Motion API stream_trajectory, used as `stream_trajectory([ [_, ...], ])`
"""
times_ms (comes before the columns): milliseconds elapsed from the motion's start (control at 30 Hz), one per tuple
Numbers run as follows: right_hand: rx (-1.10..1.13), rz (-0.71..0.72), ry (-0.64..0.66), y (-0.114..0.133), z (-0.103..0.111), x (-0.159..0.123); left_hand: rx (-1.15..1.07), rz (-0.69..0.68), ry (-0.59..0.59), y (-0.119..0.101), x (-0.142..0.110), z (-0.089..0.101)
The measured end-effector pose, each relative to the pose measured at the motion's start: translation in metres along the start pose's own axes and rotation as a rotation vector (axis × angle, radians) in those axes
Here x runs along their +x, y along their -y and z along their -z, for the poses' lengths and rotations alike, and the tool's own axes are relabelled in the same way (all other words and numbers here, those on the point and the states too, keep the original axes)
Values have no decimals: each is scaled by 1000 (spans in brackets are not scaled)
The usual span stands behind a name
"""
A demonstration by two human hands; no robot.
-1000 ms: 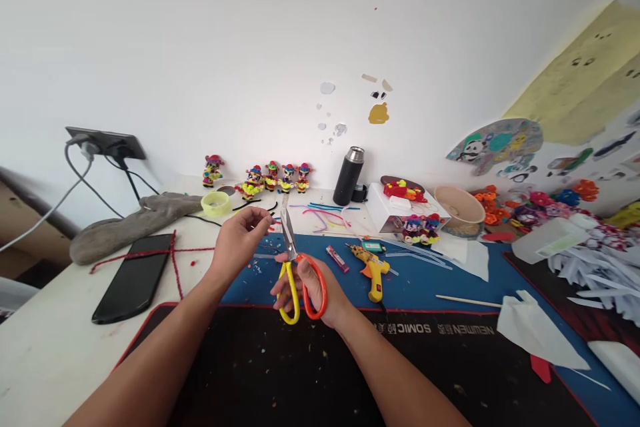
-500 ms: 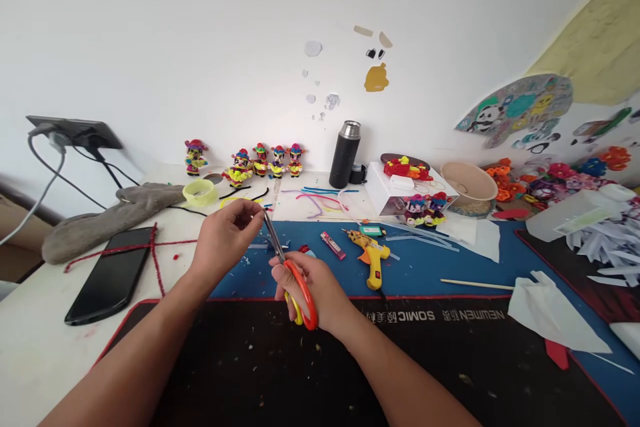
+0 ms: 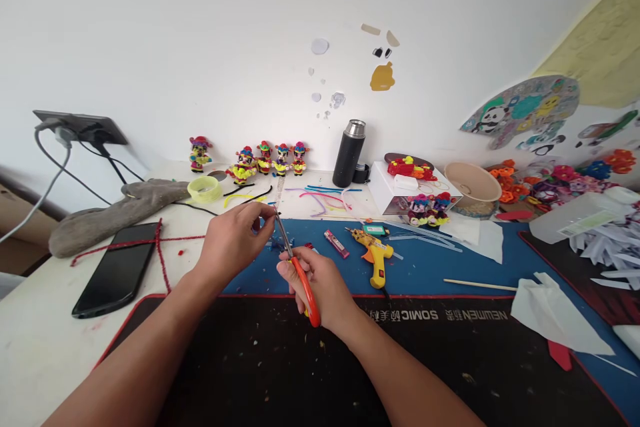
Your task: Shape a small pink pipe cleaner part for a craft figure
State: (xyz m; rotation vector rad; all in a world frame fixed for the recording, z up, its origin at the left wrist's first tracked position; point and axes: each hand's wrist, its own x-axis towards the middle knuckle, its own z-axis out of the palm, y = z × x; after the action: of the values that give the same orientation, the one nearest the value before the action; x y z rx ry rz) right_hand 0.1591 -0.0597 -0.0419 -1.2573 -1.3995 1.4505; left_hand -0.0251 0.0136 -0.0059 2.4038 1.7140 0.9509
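Here, the right hand (image 3: 324, 280) grips scissors (image 3: 303, 278); the left hand (image 3: 235, 237) pinches, anything between its fingertips indiscernible.

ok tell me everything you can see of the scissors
The scissors have silvery, metal-looking blades and a red-orange, plastic-looking handle loop, with some yellow beside it. The right hand grips the handles, blades pointing forward and slightly left against the blue mat, tips close to the left hand. The blades look nearly closed; whether they touch anything is unclear.

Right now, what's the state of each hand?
Left hand: grip pinched closed near the blade tips; anything held is too small to tell.
Right hand: grip closed, holding orange-handled metal scissors.
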Motion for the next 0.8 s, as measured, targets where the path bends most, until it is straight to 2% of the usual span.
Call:
stream_trajectory([
  [300, -104, 67, -24, -3, 3, 1, 13, -82, 7, -2, -3, -1],
  [533, -142, 51, -32, 7, 3, -2, -13, -32, 39, -2, -2, -1],
  [800, -169, 51, -27, 7, 5, -1, -11, -17, 61, 0, -2, -2],
])
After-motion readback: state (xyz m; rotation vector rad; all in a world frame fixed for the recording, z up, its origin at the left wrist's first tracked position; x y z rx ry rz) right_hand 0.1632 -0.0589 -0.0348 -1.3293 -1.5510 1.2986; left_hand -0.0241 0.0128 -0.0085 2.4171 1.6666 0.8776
